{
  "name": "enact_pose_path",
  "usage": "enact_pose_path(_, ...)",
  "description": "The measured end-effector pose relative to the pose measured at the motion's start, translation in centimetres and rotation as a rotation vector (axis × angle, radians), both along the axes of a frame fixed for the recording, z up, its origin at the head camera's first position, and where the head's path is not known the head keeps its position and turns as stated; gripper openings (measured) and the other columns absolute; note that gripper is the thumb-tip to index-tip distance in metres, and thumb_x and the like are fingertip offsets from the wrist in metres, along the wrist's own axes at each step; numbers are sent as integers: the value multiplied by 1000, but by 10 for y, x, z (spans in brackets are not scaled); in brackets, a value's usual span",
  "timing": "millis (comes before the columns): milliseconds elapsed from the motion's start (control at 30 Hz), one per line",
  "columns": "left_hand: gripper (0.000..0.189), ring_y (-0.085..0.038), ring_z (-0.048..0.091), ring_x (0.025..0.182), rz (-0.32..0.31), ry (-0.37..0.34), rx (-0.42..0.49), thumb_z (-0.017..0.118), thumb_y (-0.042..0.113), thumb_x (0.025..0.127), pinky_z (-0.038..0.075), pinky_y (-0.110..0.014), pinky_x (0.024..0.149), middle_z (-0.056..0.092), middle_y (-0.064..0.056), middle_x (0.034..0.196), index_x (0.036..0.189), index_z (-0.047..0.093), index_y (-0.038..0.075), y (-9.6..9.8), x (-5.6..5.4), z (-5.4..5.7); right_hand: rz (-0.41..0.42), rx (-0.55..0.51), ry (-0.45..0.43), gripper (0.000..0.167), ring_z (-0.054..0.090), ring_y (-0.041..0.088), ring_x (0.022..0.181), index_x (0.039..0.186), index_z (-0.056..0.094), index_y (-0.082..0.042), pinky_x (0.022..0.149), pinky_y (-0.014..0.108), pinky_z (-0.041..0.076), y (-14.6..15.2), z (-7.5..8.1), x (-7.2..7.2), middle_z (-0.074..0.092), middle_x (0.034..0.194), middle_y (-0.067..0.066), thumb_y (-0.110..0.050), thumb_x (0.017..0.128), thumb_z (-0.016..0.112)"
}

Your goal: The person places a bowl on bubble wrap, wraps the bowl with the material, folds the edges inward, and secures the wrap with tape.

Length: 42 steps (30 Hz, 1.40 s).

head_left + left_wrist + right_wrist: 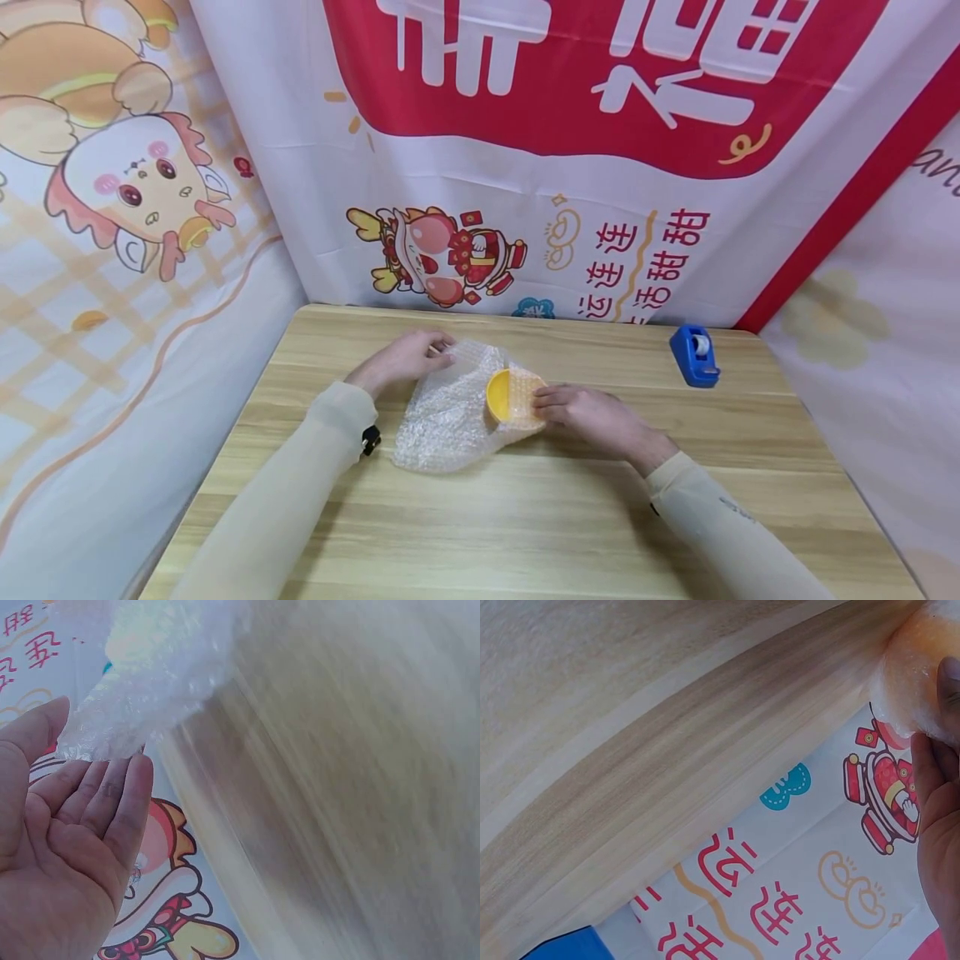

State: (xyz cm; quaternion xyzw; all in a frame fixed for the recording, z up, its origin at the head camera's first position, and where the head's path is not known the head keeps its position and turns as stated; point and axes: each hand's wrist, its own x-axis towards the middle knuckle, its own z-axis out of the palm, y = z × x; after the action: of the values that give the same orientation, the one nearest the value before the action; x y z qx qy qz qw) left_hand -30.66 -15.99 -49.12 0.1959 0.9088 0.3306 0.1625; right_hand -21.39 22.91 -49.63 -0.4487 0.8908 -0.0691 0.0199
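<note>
A yellow bowl (497, 397) lies in a sheet of bubble wrap (450, 417), its right part covered by a folded-over flap. My right hand (592, 417) grips the bowl's wrapped right side, thumb and fingers on the plastic. In the right wrist view the wrapped bowl (919, 667) looks orange through the film, and part of the right hand (941, 772) is cut off by the frame. My left hand (408, 360) is at the far left corner of the sheet. In the left wrist view, the wrap's edge (105, 739) touches the fingertips of that hand (75, 840), with the thumb apart.
A blue tape dispenser (694, 357) stands at the back right of the wooden table (480, 533). Printed cloth (450, 175) hangs behind the table, with more cloth on both sides. A small black device (371, 439) shows at the left wrist.
</note>
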Motion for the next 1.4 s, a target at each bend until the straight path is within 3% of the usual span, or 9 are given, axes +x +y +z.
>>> enact_pose_path(367, 50, -36, 67, 152, 7, -63, 59, 65, 42, 121, 57, -59, 132, 72, -13, 159, 164, 64, 15, 4, 10, 3, 26, -8, 11, 44, 70, 31, 155, 153, 77, -10, 132, 52, 58, 0, 1, -1, 74, 165, 8, 5, 113, 66)
enact_pose_path(667, 58, -38, 66, 155, 30, -119, 191, 71, 37, 119, 56, -60, 134, 69, -13, 164, 172, 53, 20, 6, 15, 2, 23, -43, -38, 45, 70, 33, 155, 153, 76, -7, 132, 54, 57, 0, 2, 0, 73, 166, 10, 7, 114, 60)
enact_pose_path(833, 65, -40, 63, 159, 64, -171, 264, 73, 34, 118, 52, -61, 137, 67, -16, 167, 175, 48, 16, 10, 19, 1, 30, -35, -20, 44, 70, 33, 154, 153, 77, -8, 132, 54, 58, 0, 2, 0, 74, 164, 10, 6, 114, 62)
enact_pose_path(1000, 63, -44, 58, 164, 71, -139, 209, 68, 35, 120, 47, -62, 141, 61, -21, 175, 175, 51, 8, 13, 22, 3, 29, -44, -24, 43, 71, 33, 154, 152, 77, -8, 131, 54, 58, 0, 2, -1, 74, 164, 10, 5, 114, 63)
enact_pose_path(1133, 60, -45, 55, 167, 71, -108, 170, 60, 38, 124, 44, -63, 143, 58, -21, 178, 176, 52, 9, 14, 23, 1, 31, -49, -28, 43, 71, 33, 154, 152, 77, -8, 132, 54, 58, -1, 2, -2, 74, 164, 10, 5, 114, 63)
enact_pose_path(1400, 56, -44, 44, 175, 68, -87, 175, 48, 36, 128, 34, -62, 148, 51, -20, 183, 174, 54, 7, 15, 25, -1, 13, -19, -43, 41, 70, 31, 156, 153, 78, -11, 132, 52, 57, 0, 2, -4, 74, 165, 7, -1, 114, 68)
